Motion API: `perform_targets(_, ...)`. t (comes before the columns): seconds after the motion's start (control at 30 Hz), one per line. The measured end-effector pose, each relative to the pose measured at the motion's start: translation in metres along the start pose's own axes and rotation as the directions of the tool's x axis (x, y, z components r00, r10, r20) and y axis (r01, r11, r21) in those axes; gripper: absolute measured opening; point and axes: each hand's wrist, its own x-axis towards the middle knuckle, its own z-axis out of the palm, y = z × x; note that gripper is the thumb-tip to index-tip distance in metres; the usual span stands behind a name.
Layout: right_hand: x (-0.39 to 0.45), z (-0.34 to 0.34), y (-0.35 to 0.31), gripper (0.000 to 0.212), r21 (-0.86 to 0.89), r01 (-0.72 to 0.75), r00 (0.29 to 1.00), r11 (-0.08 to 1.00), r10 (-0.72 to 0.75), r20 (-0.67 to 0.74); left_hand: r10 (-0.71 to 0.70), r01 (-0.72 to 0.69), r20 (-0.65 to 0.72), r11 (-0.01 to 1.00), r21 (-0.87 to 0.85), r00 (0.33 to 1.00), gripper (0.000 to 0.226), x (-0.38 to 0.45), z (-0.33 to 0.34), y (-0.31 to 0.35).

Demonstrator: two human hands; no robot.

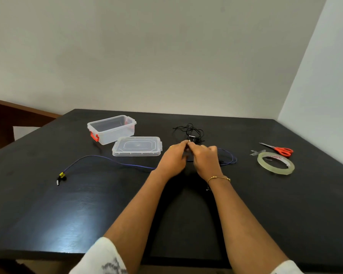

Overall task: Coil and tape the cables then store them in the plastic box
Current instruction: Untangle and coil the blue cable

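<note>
Both hands, left hand (pixel 173 158) and right hand (pixel 205 158), together pinching the purple cable (pixel 111 161) near the open plastic box (pixel 112 129).

**Room around our hands**

Our left hand (pixel 173 160) and right hand (pixel 205 161) meet mid-table, fingers curled on cable. Just beyond them the black cable tangle (pixel 190 131) blocks the way forward. To our left, the lid (pixel 137 146) lies close, the open plastic box (pixel 112 129) behind it, and the purple cable (pixel 107 160) trails across that side. To our right, bare table (pixel 246 204) separates us from the tape roll (pixel 275 162) and scissors (pixel 278 149). The near table stays open on both sides.
</note>
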Motion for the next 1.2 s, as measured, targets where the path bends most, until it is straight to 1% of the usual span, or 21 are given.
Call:
perform_targets(0.07,0.0,-0.002,0.002,0.03,0.019,-0.058,0.998,0.998,0.057,0.035,-0.006,0.003,-0.1,1.0,-0.026,0.995,0.03,0.001,0.008,0.0)
perform_targets(0.17,0.0,-0.004,0.009,0.02,0.014,-0.138,0.988,0.99,0.137,0.068,0.025,-0.012,-0.228,0.998,0.058,0.973,0.022,0.006,0.01,-0.008)
perform_targets(0.3,0.0,-0.005,0.016,0.019,-0.03,-0.211,0.976,0.977,0.212,0.046,0.01,0.03,-0.327,0.992,0.119,0.945,0.038,0.004,0.002,-0.02)
perform_targets(0.4,-0.001,-0.006,0.018,0.019,-0.101,-0.251,0.968,0.963,0.248,-0.043,-0.005,0.085,-0.402,0.979,0.183,0.915,0.047,0.001,-0.002,-0.02)
perform_targets(0.5,-0.004,-0.011,0.027,0.015,-0.119,-0.34,0.939,0.933,0.33,-0.092,-0.062,0.172,-0.51,0.97,0.172,0.858,0.044,-0.001,-0.007,-0.022)
perform_targets(0.57,-0.005,-0.014,0.03,0.012,-0.121,-0.373,0.924,0.92,0.356,-0.141,-0.133,0.243,-0.446,0.949,0.199,0.885,0.038,-0.005,-0.009,-0.025)
perform_targets(0.63,-0.004,-0.016,0.029,0.005,-0.109,-0.357,0.917,0.928,0.326,-0.228,-0.185,0.325,-0.402,0.892,0.316,0.897,0.031,-0.005,-0.008,-0.029)
perform_targets(0.67,-0.002,-0.016,0.026,0.005,-0.109,-0.331,0.918,0.937,0.293,-0.267,-0.168,0.318,-0.395,0.879,0.355,0.903,0.023,-0.004,-0.006,-0.03)
perform_targets(0.73,0.002,-0.015,0.02,0.005,-0.1,-0.25,0.925,0.963,0.207,-0.318,-0.019,0.177,-0.416,0.923,0.343,0.909,0.022,0.001,-0.001,-0.027)
perform_targets(0.8,0.005,-0.014,0.014,0.009,-0.076,-0.165,0.938,0.983,0.133,-0.321,0.137,-0.051,-0.434,0.978,0.202,0.89,0.031,0.008,0.005,-0.013)
perform_targets(0.83,0.006,-0.013,0.011,0.009,-0.064,-0.129,0.948,0.99,0.104,-0.302,0.157,-0.115,-0.407,0.985,0.127,0.9,0.033,0.01,0.006,-0.001)
perform_targets(0.9,0.006,-0.011,0.009,0.009,-0.06,-0.086,0.961,0.995,0.067,-0.268,0.103,-0.142,-0.363,0.987,-0.081,0.926,0.038,0.013,0.006,0.017)
perform_targets(0.93,0.006,-0.01,0.01,0.008,-0.063,-0.087,0.965,0.994,0.069,-0.254,0.015,-0.1,-0.35,0.969,-0.227,0.937,0.04,0.016,0.006,0.022)
perform_targets(0.97,0.007,-0.01,0.011,0.005,-0.061,-0.099,0.968,0.993,0.082,-0.238,-0.094,-0.051,-0.325,0.91,-0.41,0.941,0.04,0.018,0.004,0.025)
perform_targets(1.0,0.007,-0.009,0.013,0.004,-0.051,-0.116,0.969,0.992,0.102,-0.225,-0.205,-0.008,-0.274,0.787,-0.617,0.939,0.038,0.02,0.002,0.027)
perform_targets(1.03,0.007,-0.009,0.014,0.005,-0.034,-0.128,0.972,0.991,0.118,-0.203,-0.28,0.026,-0.209,0.653,-0.756,0.937,0.036,0.022,0.001,0.027)
perform_targets(1.07,0.007,-0.009,0.015,0.005,-0.013,-0.132,0.976,0.991,0.128,-0.175,-0.299,0.06,-0.148,0.59,-0.805,0.943,0.036,0.024,0.0,0.026)
perform_targets(1.1,0.008,-0.009,0.016,0.006,0.012,-0.131,0.982,0.991,0.131,-0.138,-0.271,0.086,-0.116,0.633,-0.769,0.956,0.038,0.025,-0.002,0.025)
perform_targets(1.13,0.008,-0.009,0.016,0.009,0.05,-0.127,0.988,0.991,0.131,-0.085,-0.205,0.082,-0.124,0.77,-0.632,0.971,0.035,0.024,-0.002,0.021)
perform_targets(1.17,0.008,-0.011,0.015,0.013,0.105,-0.126,0.991,0.986,0.13,-0.032,-0.115,0.037,-0.165,0.909,-0.414,0.979,0.027,0.025,0.001,0.016)
perform_targets(1.2,0.009,-0.012,0.015,0.016,0.167,-0.129,0.992,0.978,0.13,0.004,-0.043,-0.002,-0.203,0.975,-0.22,0.978,0.02,0.025,0.003,0.012)
